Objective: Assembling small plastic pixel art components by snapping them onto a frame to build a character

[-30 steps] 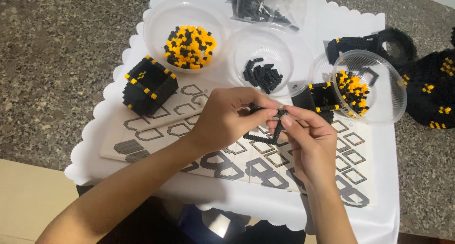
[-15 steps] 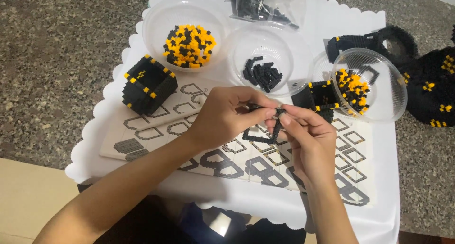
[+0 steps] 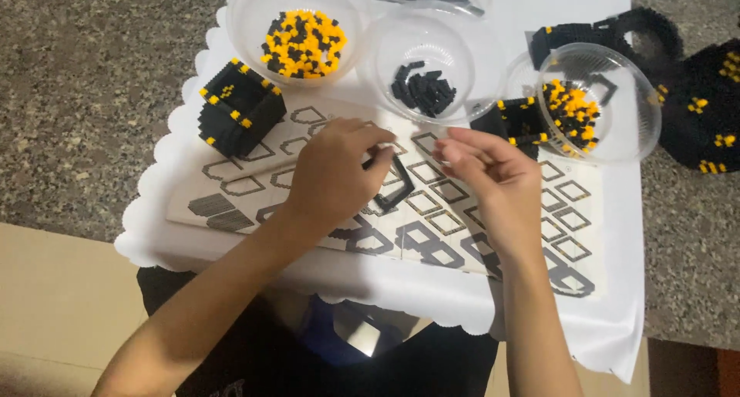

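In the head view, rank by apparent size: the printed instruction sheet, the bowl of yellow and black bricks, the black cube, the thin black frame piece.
1. printed instruction sheet
2. bowl of yellow and black bricks
3. black cube
4. thin black frame piece, held in the left hand

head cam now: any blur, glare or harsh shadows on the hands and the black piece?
Head view: left hand and right hand slightly motion-soft; black frame piece readable but soft-edged; mild sheen on the clear bowls; lighting even, shadows faint on the white tray.

Beyond the fingers (image 3: 362,139), clear glossy plastic bowls (image 3: 416,38); beneath them a matt paper instruction sheet (image 3: 563,235); rough speckled stone table (image 3: 85,96).
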